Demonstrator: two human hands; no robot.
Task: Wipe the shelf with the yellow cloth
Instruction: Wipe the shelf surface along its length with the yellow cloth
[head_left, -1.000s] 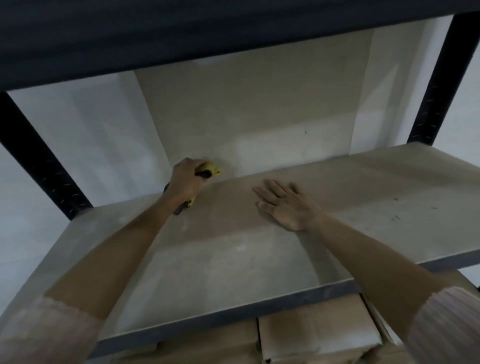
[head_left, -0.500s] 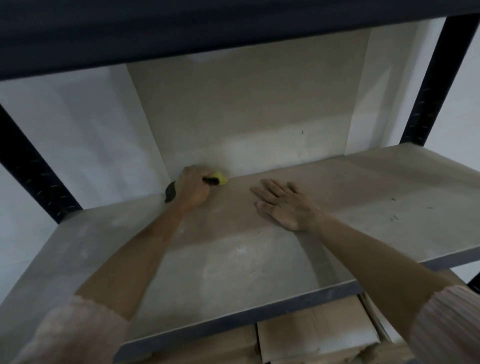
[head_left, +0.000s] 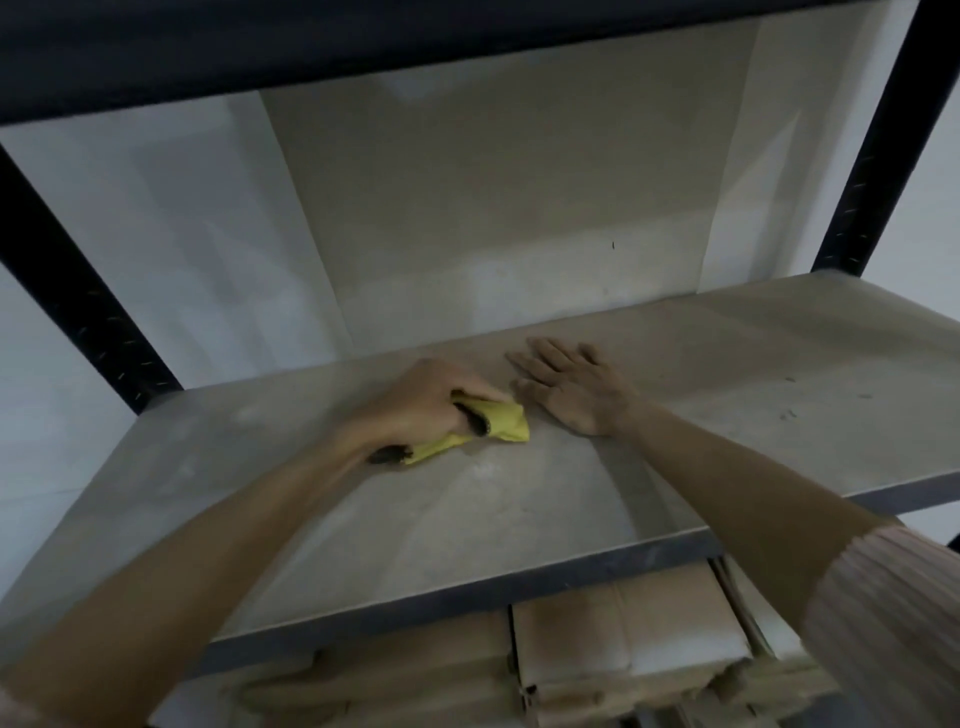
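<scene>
The yellow cloth (head_left: 480, 428) lies bunched on the shelf (head_left: 519, 499), near its middle and a little toward the far edge, with dark patches showing along its folds. The left hand (head_left: 421, 408) is clenched around the cloth, fingers curled over its top and pressing it down onto the board. Just to the right, almost touching the cloth, the right hand (head_left: 569, 387) rests flat on the shelf with palm down and fingers spread, holding nothing. The pale, dusty shelf carries a few small dark specks (head_left: 789, 413) toward its right side. Below its near edge sit cardboard boxes (head_left: 623, 623). Black metal uprights (head_left: 78, 291) frame the unit.
</scene>
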